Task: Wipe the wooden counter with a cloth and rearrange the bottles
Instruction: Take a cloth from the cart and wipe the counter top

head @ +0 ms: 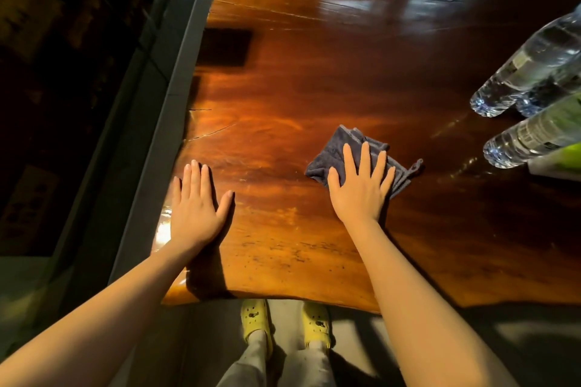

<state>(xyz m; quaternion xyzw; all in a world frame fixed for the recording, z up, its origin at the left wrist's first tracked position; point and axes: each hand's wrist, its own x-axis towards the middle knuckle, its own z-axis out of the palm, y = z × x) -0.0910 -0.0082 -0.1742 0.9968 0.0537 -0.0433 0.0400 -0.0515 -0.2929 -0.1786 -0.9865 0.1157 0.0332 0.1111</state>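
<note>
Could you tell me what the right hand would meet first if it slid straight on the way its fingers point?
Probably nothing: beyond the right hand and grey cloth, bare wooden counter stretches ahead; the water bottles stand off to the right.

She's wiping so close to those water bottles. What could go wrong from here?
The right hand presses the grey cloth flat, not far from the water bottles at the counter's right side; a wide sweep that way could topple one. The left hand leans near the wooden counter edge, on glossy wood, and might slip off.
</note>
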